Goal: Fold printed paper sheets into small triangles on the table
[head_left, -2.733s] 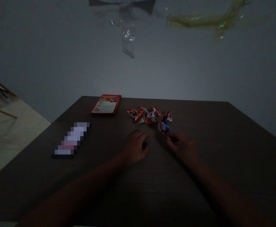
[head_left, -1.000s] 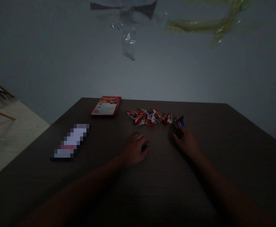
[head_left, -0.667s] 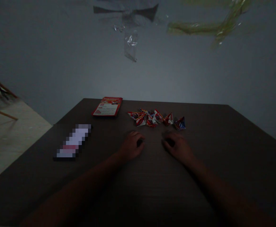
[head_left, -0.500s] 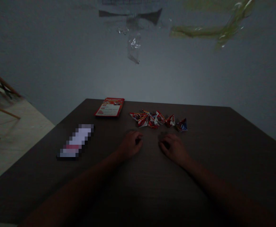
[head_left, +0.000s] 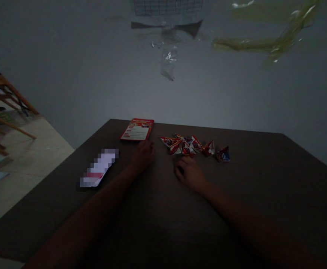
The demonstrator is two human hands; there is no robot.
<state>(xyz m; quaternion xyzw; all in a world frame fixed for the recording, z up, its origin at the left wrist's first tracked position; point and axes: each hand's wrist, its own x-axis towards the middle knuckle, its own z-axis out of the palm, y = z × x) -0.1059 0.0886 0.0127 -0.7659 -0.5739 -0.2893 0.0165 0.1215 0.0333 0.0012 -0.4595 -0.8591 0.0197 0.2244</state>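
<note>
My left hand (head_left: 143, 156) is just in front of a red and white printed stack of leaflets or cards (head_left: 137, 130), its fingertips close to the lower right corner. Its fingers look loosely bent and hold nothing I can see; whether they touch the stack is hard to tell in the dim light. Over the table's middle, my right hand (head_left: 190, 172) is loosely curled, with a gap between thumb and fingers and nothing in it. Just beyond it lie several small pyramid-shaped red packets (head_left: 176, 147) in a cluster. A bluish packet (head_left: 223, 154) sits at their right end.
A phone (head_left: 101, 166) with a blurred, lit screen lies left of my left arm. The dark table (head_left: 253, 179) meets a grey wall (head_left: 222, 89) with tape and plastic scraps on it. Wooden furniture (head_left: 9, 97) stands on the floor at far left.
My left hand has moved left and away from me, toward the printed stack. The right hand has shifted left, closer to the packets. The whole view has tilted a little.
</note>
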